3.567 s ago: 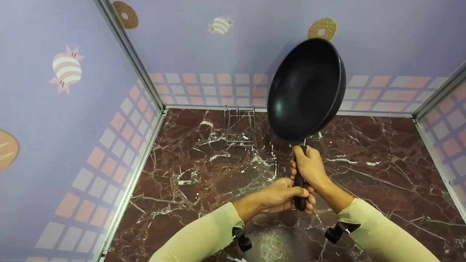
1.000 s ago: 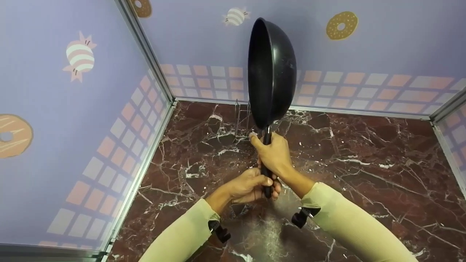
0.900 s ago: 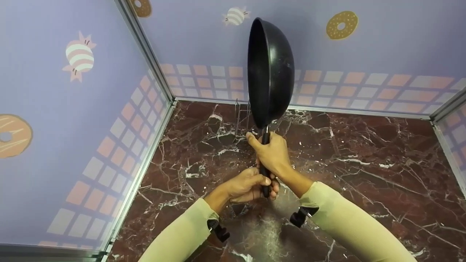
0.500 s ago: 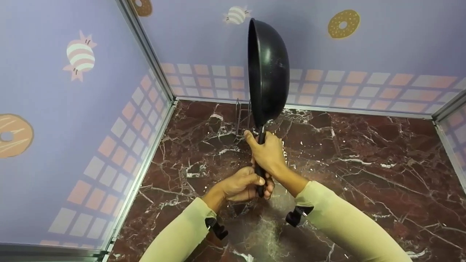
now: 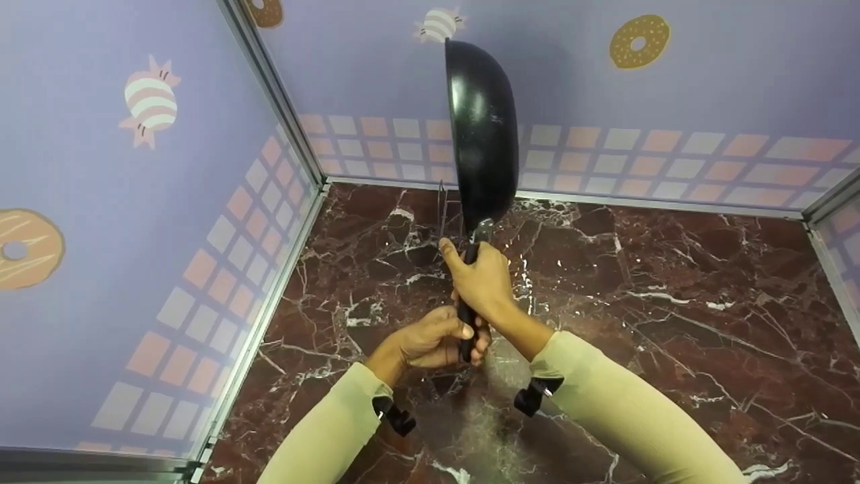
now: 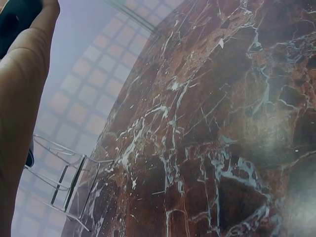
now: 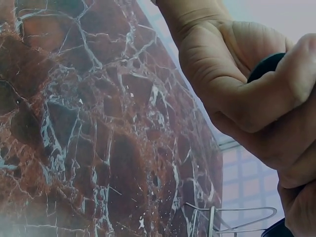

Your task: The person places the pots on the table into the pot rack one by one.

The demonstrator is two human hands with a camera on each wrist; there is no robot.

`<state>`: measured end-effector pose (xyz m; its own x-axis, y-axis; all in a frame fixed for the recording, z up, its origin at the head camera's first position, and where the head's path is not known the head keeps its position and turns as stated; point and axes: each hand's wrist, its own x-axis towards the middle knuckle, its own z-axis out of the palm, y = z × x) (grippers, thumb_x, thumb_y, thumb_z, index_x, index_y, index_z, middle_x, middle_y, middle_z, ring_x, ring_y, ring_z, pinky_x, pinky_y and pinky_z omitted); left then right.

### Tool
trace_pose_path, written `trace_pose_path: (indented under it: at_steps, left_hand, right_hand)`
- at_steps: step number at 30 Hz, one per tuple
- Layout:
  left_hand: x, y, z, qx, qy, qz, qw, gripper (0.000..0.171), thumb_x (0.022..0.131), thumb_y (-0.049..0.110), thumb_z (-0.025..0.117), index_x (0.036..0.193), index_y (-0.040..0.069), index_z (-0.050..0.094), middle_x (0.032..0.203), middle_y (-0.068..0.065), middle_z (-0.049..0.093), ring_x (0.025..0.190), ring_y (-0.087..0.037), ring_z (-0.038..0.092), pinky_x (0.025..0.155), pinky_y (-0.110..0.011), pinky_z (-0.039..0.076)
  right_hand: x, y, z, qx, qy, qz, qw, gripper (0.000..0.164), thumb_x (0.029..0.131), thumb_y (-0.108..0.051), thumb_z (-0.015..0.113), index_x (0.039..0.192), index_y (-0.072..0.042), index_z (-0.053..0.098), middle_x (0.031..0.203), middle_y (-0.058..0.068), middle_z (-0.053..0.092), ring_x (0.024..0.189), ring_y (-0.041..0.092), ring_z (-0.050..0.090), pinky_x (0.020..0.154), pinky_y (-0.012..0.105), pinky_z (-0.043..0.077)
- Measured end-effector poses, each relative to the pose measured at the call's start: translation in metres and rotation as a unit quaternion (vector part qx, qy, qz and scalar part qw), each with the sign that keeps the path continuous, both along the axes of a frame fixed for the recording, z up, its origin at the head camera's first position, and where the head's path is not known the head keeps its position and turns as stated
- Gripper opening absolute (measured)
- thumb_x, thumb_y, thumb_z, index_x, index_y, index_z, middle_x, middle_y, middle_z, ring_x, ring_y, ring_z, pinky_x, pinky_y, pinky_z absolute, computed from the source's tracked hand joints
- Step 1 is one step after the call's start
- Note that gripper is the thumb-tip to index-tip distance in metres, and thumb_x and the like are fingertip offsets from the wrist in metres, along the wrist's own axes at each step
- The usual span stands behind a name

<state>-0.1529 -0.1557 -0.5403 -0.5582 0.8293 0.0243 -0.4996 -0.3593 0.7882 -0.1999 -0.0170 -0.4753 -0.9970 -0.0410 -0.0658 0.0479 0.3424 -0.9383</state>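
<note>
A deep black wok (image 5: 485, 128) stands upright in the air, handle down, in the head view. Its rounded outer side faces the camera and the inside is turned away to the left. Low on the black handle (image 5: 466, 314), my left hand (image 5: 437, 339) grips near the butt end, thumb across it. Just above, my right hand (image 5: 485, 279) holds the same handle below the metal neck, thumb pointing up along its left. The wrist views show fingers wrapped around the dark handle (image 7: 266, 66). Behind the wok, a silver wire rack (image 5: 442, 208) is partly hidden.
Dark red marble with white veins forms the countertop (image 5: 672, 349), scattered with small white specks. Lilac panels with printed sweets and tiles (image 5: 638, 87) wall the left, back and right. Metal strips edge the panels. The rack (image 6: 69, 182) stands near the back wall.
The wok has swung left and turned from showing its black inside to showing its outer side. Both hands have shifted left with the handle, keeping their grip.
</note>
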Motion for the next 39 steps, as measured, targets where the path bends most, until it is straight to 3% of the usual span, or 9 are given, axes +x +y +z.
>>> trace_pose_path:
  at_steps: [8,14,18,22,26,39]
  left_hand:
    - [-0.004,-0.011,-0.001,0.019,0.001,-0.016,0.9997,0.028,0.102,-0.002,0.037,0.115,0.013,0.057,0.098,0.002,0.073,0.086,-0.011,0.069,0.085,-0.025,0.062]
    - [-0.006,-0.016,-0.002,0.037,-0.002,-0.032,0.9988,0.018,0.105,0.003,0.047,0.116,0.014,0.055,0.096,0.003,0.071,0.085,-0.011,0.065,0.083,-0.025,0.059]
    - [-0.007,-0.020,-0.004,0.035,-0.004,-0.029,0.9990,0.013,0.104,0.012,0.060,0.117,0.014,0.056,0.095,0.004,0.069,0.082,-0.011,0.063,0.079,-0.023,0.057]
    - [-0.008,-0.026,-0.006,0.034,-0.009,-0.017,0.9993,0.018,0.101,0.014,0.064,0.117,0.012,0.056,0.093,0.004,0.068,0.081,-0.009,0.062,0.076,-0.021,0.057]
    - [-0.007,-0.029,-0.009,0.039,-0.014,-0.015,0.9990,0.020,0.101,0.016,0.066,0.117,0.013,0.056,0.093,0.004,0.068,0.081,-0.007,0.063,0.075,-0.020,0.056]
    - [-0.005,-0.032,-0.010,0.049,-0.023,-0.015,0.9984,0.015,0.104,0.014,0.063,0.117,0.012,0.057,0.095,0.003,0.069,0.083,-0.007,0.066,0.077,-0.021,0.058]
  right_hand:
    - [-0.002,-0.009,0.002,-0.007,-0.001,-0.005,1.000,0.050,0.103,-0.059,0.072,0.098,-0.010,0.061,0.057,0.003,0.067,0.040,0.015,0.062,0.037,0.028,0.050]
    - [-0.002,-0.008,0.001,-0.017,-0.011,0.031,0.999,0.047,0.103,-0.056,0.075,0.096,-0.012,0.061,0.056,0.000,0.067,0.043,0.015,0.064,0.048,0.027,0.056]
    - [-0.003,-0.006,0.001,-0.077,-0.040,0.055,0.995,0.041,0.103,-0.049,0.079,0.097,-0.012,0.061,0.058,-0.001,0.067,0.047,0.014,0.067,0.053,0.026,0.058]
    - [-0.004,-0.006,-0.002,-0.169,-0.075,0.064,0.981,0.033,0.104,-0.036,0.079,0.100,-0.010,0.060,0.064,0.001,0.070,0.053,0.016,0.071,0.055,0.028,0.064]
    - [-0.005,-0.006,-0.006,-0.214,-0.088,0.072,0.970,0.029,0.105,-0.029,0.079,0.100,-0.008,0.060,0.068,0.005,0.072,0.057,0.018,0.074,0.059,0.030,0.068]
    - [-0.004,-0.011,-0.015,-0.196,-0.077,0.076,0.975,0.033,0.103,-0.036,0.081,0.095,-0.009,0.063,0.067,0.003,0.073,0.058,0.018,0.075,0.057,0.027,0.065]
